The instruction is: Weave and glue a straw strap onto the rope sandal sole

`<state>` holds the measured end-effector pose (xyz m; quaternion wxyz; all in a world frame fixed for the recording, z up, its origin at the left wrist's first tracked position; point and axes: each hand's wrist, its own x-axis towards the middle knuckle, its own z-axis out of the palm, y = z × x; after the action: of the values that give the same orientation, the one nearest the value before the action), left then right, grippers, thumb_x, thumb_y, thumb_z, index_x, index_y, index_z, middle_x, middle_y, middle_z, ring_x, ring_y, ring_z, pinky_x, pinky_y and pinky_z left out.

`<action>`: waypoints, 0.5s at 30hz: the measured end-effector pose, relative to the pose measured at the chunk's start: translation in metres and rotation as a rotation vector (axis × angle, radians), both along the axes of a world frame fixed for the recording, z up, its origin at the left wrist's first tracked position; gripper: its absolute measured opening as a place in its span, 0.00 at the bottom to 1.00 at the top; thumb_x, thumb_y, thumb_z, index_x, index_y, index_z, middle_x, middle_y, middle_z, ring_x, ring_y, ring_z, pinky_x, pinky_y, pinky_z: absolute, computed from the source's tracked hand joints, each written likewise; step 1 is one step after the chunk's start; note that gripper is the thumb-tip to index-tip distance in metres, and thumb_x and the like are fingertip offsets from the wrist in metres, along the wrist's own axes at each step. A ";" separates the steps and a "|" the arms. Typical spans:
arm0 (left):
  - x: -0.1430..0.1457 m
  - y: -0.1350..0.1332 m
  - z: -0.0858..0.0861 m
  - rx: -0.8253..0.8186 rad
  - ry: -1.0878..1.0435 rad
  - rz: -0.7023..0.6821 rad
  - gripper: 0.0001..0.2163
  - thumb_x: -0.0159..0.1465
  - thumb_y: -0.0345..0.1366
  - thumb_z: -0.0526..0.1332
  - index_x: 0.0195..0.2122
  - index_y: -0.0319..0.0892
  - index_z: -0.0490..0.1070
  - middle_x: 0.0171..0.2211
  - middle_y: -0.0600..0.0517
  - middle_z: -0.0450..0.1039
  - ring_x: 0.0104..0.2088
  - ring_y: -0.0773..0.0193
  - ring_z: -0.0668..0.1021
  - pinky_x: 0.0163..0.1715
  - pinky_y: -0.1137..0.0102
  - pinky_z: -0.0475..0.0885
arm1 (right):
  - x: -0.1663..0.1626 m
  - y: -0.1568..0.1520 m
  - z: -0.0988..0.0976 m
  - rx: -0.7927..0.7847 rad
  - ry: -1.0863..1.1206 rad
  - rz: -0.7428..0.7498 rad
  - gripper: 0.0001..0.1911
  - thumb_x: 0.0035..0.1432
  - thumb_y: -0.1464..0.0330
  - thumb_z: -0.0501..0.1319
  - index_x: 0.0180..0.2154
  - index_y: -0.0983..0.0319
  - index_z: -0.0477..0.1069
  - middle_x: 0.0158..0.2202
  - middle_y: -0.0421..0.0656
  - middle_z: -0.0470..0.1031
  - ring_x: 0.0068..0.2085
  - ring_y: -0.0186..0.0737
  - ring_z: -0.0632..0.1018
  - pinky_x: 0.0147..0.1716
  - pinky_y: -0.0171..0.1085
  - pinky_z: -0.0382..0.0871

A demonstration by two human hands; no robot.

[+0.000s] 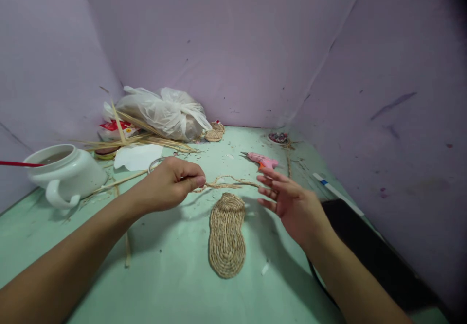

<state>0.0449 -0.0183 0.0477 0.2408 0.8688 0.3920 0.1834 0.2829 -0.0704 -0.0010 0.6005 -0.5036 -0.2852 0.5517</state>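
Observation:
My left hand point(173, 183) is closed in a pinch on a thin twisted straw cord point(224, 186), which stretches to the right above the table. At the cord's other side, my right hand point(292, 200) has its fingers spread. The cord passes near or behind these fingertips; whether they touch it I cannot tell. Below and between both hands lies a flat shoe-sole shape of coiled straw cord point(226, 241), its narrower end pointing away from me. Just beyond my right hand rests a pink glue gun point(264, 159), its nozzle turned left.
On the left stands a white mug-like pot point(78, 173) with a red stick in it. Behind are dry straw strips point(146, 139), white paper point(136, 157) and a tied plastic bag point(168, 112). A small dish point(278, 138) sits at the back; a black flat object point(365, 251) lies right.

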 end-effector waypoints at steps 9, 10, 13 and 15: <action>0.005 -0.010 0.004 0.022 -0.012 -0.128 0.09 0.59 0.35 0.54 0.26 0.41 0.73 0.22 0.54 0.70 0.28 0.66 0.71 0.38 0.71 0.64 | -0.002 -0.002 -0.009 0.183 -0.425 0.120 0.19 0.51 0.54 0.59 0.35 0.62 0.76 0.36 0.47 0.77 0.39 0.44 0.75 0.39 0.44 0.67; 0.005 -0.011 0.005 0.029 0.012 -0.140 0.09 0.59 0.35 0.54 0.26 0.42 0.73 0.22 0.54 0.71 0.28 0.65 0.71 0.41 0.70 0.64 | -0.003 -0.002 -0.009 0.174 -0.428 0.105 0.20 0.50 0.54 0.60 0.37 0.62 0.76 0.36 0.48 0.77 0.38 0.44 0.75 0.38 0.43 0.68; 0.005 -0.016 0.007 0.098 0.075 -0.155 0.09 0.59 0.34 0.54 0.26 0.42 0.73 0.21 0.55 0.72 0.27 0.66 0.71 0.46 0.67 0.62 | 0.000 0.000 -0.005 0.142 -0.367 -0.006 0.21 0.48 0.54 0.62 0.40 0.61 0.73 0.38 0.47 0.75 0.36 0.41 0.74 0.32 0.39 0.70; 0.005 -0.017 0.007 0.155 0.103 -0.125 0.09 0.58 0.33 0.55 0.25 0.42 0.73 0.20 0.55 0.71 0.27 0.65 0.71 0.47 0.66 0.61 | 0.004 0.001 0.000 0.079 -0.286 0.065 0.22 0.47 0.52 0.61 0.37 0.62 0.74 0.36 0.47 0.75 0.32 0.39 0.74 0.26 0.36 0.70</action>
<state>0.0497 -0.0357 0.0549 0.1635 0.9158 0.3335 0.1530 0.2868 -0.0697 -0.0012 0.5551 -0.5436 -0.4053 0.4818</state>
